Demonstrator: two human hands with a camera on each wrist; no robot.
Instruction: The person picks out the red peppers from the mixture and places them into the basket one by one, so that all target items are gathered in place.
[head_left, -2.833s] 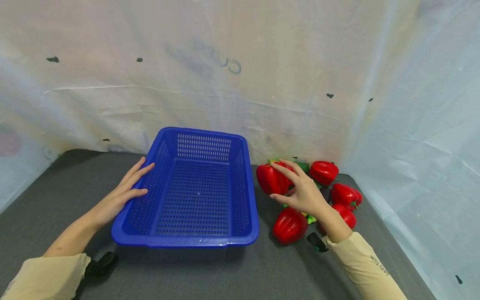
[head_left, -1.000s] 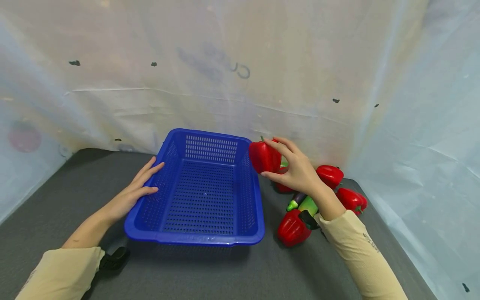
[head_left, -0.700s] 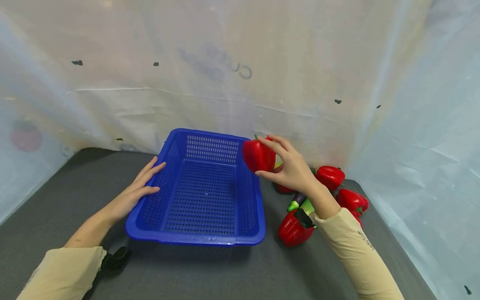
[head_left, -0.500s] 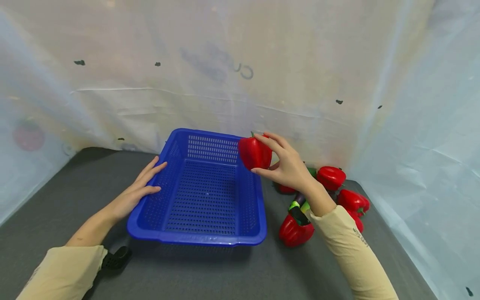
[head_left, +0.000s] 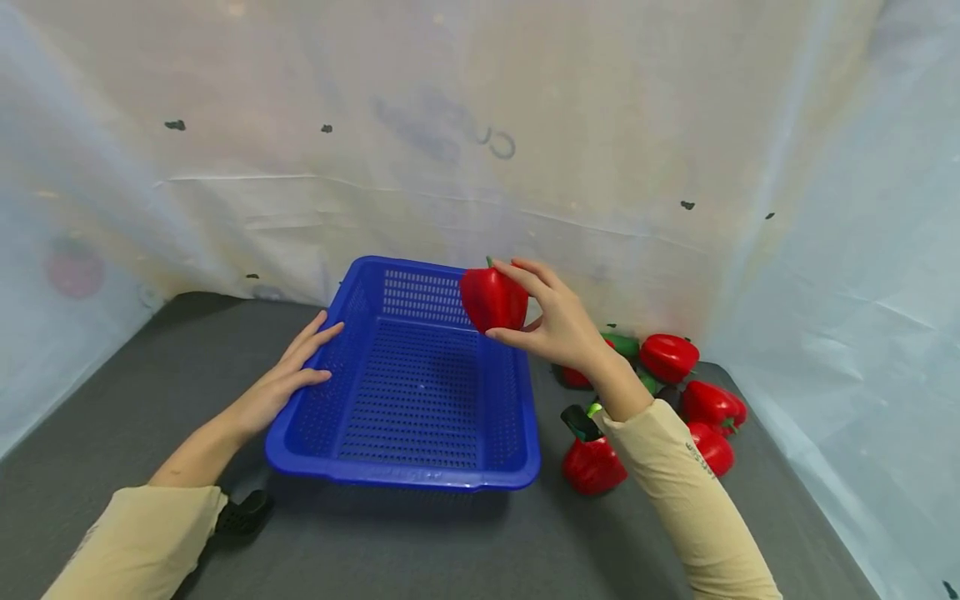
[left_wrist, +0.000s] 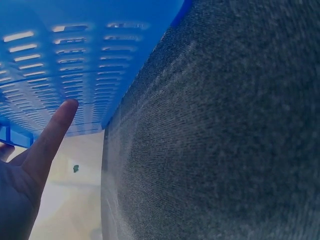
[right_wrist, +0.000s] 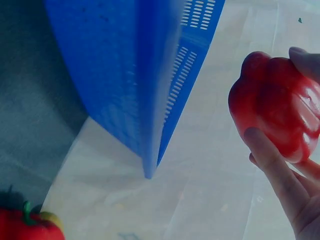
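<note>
My right hand (head_left: 558, 321) holds a red bell pepper (head_left: 492, 298) between thumb and fingers, its green stem up. It is raised over the back right corner of a blue plastic basket (head_left: 401, 477). In the right wrist view the bell pepper (right_wrist: 272, 102) hangs clear of the basket's wall (right_wrist: 110, 75), thumb and fingers around it. My left hand (head_left: 281, 383) rests on the basket's left rim, fingers extended. The left wrist view has one straight finger of the left hand (left_wrist: 22, 185) against the slotted outer wall (left_wrist: 75, 60). No items show inside the basket.
Right of the basket lie several red bell peppers (head_left: 712, 406), one bell pepper (head_left: 594, 467) nearest the front, with green vegetables (head_left: 621, 344) and a dark one among them. The dark grey table (head_left: 390, 558) ends at pale plastic sheeting (head_left: 600, 150).
My right hand has picked the bell pepper up from the pile and carried it left and up, over the basket's right rim. The left hand keeps its place on the basket.
</note>
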